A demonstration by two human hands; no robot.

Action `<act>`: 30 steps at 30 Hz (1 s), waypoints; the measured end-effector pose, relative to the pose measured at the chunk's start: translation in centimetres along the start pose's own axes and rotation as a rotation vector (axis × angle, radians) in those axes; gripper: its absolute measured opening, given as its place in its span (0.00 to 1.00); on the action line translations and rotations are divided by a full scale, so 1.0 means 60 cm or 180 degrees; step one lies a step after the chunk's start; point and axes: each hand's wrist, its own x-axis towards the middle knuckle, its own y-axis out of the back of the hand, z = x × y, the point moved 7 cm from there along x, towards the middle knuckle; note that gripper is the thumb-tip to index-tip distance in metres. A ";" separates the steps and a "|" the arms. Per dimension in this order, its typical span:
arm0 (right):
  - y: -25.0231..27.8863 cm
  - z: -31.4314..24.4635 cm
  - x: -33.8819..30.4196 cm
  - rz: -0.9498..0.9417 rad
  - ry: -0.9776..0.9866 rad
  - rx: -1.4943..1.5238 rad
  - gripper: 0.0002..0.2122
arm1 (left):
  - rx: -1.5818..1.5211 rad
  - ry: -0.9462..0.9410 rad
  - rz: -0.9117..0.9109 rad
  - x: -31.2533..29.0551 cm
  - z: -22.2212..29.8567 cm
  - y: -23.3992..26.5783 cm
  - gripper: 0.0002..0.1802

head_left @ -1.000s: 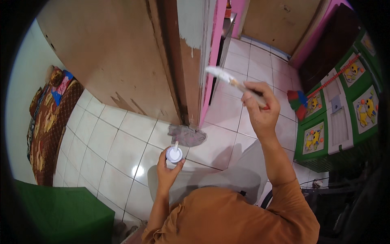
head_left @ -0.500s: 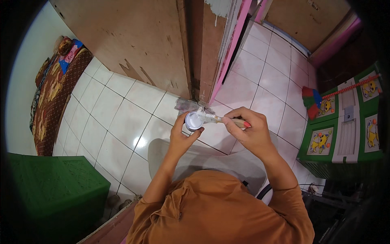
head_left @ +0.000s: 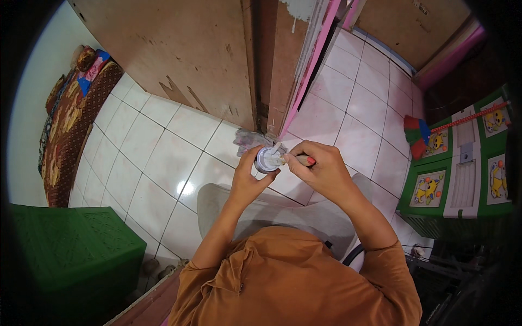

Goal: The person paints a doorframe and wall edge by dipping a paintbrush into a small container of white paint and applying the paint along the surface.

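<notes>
My left hand (head_left: pixel 247 179) is wrapped round a small round can of white paint (head_left: pixel 265 161), its open top facing up. A paintbrush (head_left: pixel 305 160) with a wooden handle and a red tip is pinched in my right hand (head_left: pixel 321 168). The brush's bristle end is at the can's mouth, and how deep it sits in the paint I cannot tell. Beyond the can, a crumpled greyish plastic sheet (head_left: pixel 249 141) lies on the floor at the foot of the brown door frame (head_left: pixel 284 70).
A worn brown door (head_left: pixel 174 54) stands ahead on the left. White tiles (head_left: pixel 147 146) cover the floor. On the left are a green plastic box (head_left: pixel 76 250) and a patterned mattress (head_left: pixel 73 141). A green drawer cabinet (head_left: pixel 462 174) and a multicoloured broom (head_left: pixel 417 136) stand at right.
My right hand has moved left and the brush has gone down into the can's mouth. My left hand has shifted the can slightly to the right.
</notes>
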 end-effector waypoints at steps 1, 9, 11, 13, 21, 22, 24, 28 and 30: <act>0.001 -0.003 0.002 0.0040 0.0034 -0.0025 0.10 | 0.0025 -0.0017 0.0011 0.000 -0.001 0.002 0.39; 0.021 0.036 0.003 0.0231 -0.0542 0.0337 0.08 | 0.0019 0.0096 -0.0011 0.004 -0.019 0.003 0.40; 0.020 0.058 -0.002 0.0319 -0.0864 0.0883 0.09 | 0.0046 0.0102 -0.0041 0.007 -0.019 0.000 0.41; 0.023 0.073 -0.008 0.0429 -0.1080 0.1168 0.09 | 0.0007 0.0098 -0.0055 0.014 -0.022 -0.008 0.41; 0.017 0.160 -0.028 0.0737 -0.1667 0.2379 0.11 | -0.0074 0.0184 -0.0044 0.024 -0.027 -0.031 0.41; 0.015 0.169 -0.033 0.0783 -0.1808 0.2515 0.12 | -0.0087 0.0170 -0.0036 0.026 -0.026 -0.036 0.41; 0.011 0.189 -0.041 0.0832 -0.1950 0.2657 0.12 | -0.0098 0.0156 -0.0032 0.028 -0.024 -0.044 0.41; -0.001 0.226 -0.055 0.0860 -0.2206 0.3201 0.12 | -0.0119 0.0095 0.0035 0.035 -0.017 -0.054 0.40; -0.003 0.236 -0.057 0.0859 -0.2315 0.3333 0.12 | -0.0117 0.0138 -0.0024 0.038 -0.022 -0.062 0.41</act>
